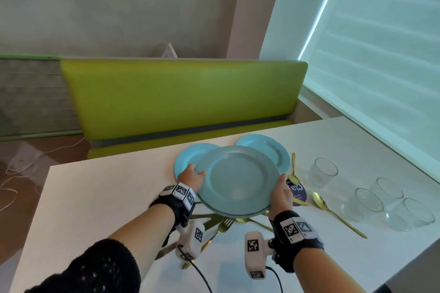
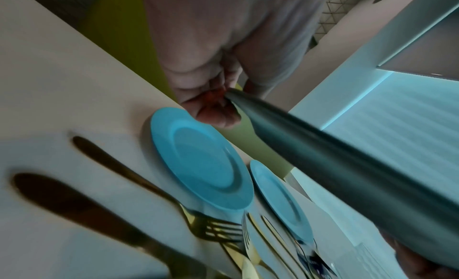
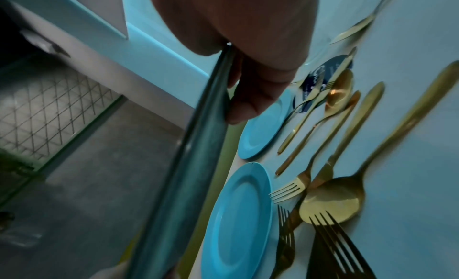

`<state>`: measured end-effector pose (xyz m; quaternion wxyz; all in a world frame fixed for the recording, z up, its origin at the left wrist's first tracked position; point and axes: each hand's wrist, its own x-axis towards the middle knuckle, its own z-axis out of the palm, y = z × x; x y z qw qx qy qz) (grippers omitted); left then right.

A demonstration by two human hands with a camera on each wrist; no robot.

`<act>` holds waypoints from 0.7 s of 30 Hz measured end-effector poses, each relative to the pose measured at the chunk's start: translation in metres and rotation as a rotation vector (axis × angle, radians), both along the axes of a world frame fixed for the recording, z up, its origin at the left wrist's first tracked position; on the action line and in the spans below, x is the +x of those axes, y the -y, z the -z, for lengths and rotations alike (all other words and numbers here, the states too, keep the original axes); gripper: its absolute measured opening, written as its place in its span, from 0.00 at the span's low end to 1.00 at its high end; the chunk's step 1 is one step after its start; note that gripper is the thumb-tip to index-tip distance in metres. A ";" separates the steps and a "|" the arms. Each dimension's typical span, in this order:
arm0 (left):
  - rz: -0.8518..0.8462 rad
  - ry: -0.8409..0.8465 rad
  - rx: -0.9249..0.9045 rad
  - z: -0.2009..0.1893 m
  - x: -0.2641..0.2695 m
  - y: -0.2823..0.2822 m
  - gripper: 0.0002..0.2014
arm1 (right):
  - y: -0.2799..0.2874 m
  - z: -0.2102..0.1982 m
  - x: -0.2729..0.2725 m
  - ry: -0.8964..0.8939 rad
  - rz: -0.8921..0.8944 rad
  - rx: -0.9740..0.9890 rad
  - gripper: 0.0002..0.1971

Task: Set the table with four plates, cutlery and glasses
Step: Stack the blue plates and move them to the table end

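I hold a pale blue plate (image 1: 238,181) level above the white table (image 1: 107,197); a second rim shows under its near edge. My left hand (image 1: 194,173) grips its left rim and my right hand (image 1: 281,183) grips its right rim. In the wrist views the plate's dark underside (image 2: 347,165) (image 3: 193,155) runs between the fingers (image 2: 213,106) (image 3: 248,98). Two more blue plates (image 1: 188,156) (image 1: 264,147) lie side by side at the far table edge. Gold cutlery is scattered beneath the held plate: a fork (image 1: 220,228) and a spoon (image 1: 333,211). Several clear glasses (image 1: 322,172) stand to the right.
A green bench (image 1: 185,95) runs behind the table's far edge. A round dark blue label (image 1: 297,192) lies under some cutlery beside my right hand. A window blind (image 1: 381,54) closes off the right. White cords trail on the floor (image 1: 21,166) at left.
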<state>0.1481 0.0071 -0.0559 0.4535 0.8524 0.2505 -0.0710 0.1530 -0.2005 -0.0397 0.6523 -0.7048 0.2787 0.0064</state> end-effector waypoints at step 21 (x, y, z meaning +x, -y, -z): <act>-0.079 -0.417 0.078 0.052 0.069 -0.063 0.19 | -0.032 0.033 0.130 0.034 -0.147 -0.198 0.16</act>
